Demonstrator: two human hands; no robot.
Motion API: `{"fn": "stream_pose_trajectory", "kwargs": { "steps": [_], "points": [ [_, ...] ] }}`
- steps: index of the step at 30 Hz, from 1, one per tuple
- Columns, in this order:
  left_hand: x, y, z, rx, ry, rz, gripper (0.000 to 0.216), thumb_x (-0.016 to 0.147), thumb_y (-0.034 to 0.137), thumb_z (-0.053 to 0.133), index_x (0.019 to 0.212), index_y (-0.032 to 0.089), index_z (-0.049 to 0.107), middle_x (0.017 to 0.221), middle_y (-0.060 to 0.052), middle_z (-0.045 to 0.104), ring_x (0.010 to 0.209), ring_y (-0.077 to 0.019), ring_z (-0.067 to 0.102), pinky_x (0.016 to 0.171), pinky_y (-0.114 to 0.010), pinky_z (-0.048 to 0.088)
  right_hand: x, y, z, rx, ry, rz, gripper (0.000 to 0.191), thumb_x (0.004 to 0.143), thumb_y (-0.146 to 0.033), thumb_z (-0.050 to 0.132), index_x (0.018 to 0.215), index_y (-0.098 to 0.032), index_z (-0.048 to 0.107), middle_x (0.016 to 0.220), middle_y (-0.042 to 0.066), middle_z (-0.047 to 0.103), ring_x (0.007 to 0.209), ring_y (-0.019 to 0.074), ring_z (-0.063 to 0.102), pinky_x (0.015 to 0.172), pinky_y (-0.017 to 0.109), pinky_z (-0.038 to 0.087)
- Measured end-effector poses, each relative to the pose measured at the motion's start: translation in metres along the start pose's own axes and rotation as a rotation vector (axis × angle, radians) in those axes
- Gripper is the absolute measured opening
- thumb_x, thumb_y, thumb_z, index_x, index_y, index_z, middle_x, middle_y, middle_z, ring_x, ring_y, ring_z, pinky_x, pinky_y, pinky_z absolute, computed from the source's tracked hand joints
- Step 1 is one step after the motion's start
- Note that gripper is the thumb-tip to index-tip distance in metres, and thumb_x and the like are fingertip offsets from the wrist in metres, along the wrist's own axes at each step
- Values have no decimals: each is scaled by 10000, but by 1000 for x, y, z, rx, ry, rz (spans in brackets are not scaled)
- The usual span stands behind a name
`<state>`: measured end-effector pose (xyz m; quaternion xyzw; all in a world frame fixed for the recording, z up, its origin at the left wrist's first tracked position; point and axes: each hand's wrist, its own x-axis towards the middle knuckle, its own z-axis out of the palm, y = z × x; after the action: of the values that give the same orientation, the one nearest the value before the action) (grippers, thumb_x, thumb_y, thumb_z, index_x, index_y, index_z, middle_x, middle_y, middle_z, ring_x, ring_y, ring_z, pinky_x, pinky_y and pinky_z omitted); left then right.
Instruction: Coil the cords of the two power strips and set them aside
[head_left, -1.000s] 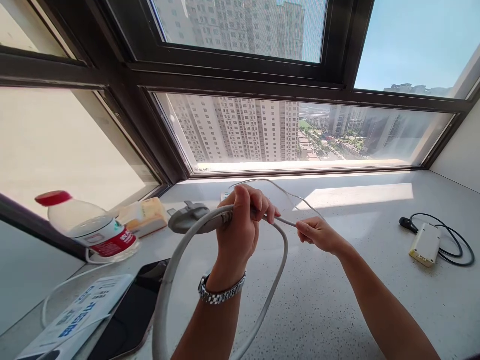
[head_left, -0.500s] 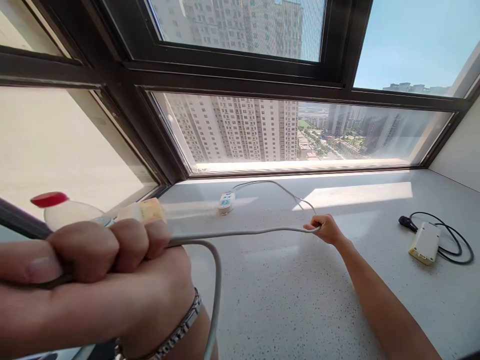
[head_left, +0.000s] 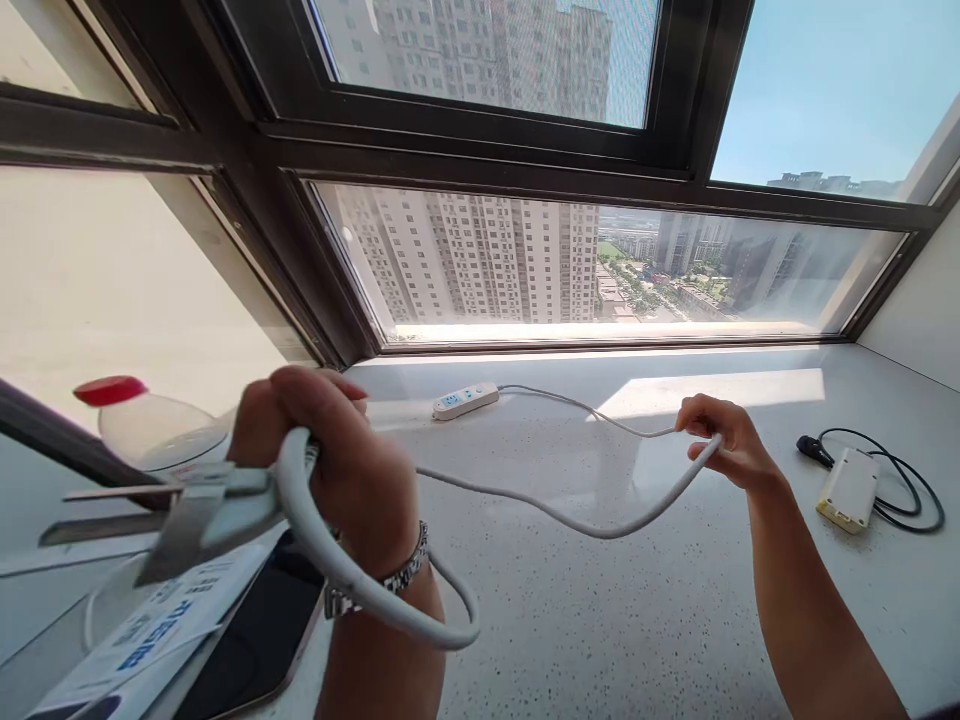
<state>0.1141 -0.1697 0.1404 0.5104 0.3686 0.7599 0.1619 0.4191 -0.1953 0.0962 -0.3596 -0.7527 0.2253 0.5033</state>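
My left hand is closed around the grey-white power cord close to its plug, whose flat metal prongs point left towards the window. From there the cord loops below my wrist and runs slackly across the sill. Farther right, my right hand pinches the same cord between thumb and fingers. Beyond that hand the cord leads back to a white power strip with blue-marked sockets, lying near the window frame. Both hands are raised above the speckled surface.
A clear bottle with a red cap stands at the left by the glass. A dark phone and a printed white packet lie below my left hand. At the right rests a white box with a coiled black cable.
My left hand has drawn back and turned, bringing the plug into view. My right hand moved right with the cord, which now sags. The power strip has swung round to lie more sideways.
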Motion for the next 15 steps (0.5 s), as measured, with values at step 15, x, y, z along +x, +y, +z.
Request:
{"fn": "stream_pose_trajectory", "kwargs": {
  "steps": [15],
  "points": [
    [-68,-30,73,332,-694,576,104,805,176,487,712,173,531,514,60,461,451,-65,335,477,-220,200,6,-25,35,577,-341,-186,268,723,-247,788,768,-202,528,749,-4,491,652,129,475,610,288,423]
  ]
}}
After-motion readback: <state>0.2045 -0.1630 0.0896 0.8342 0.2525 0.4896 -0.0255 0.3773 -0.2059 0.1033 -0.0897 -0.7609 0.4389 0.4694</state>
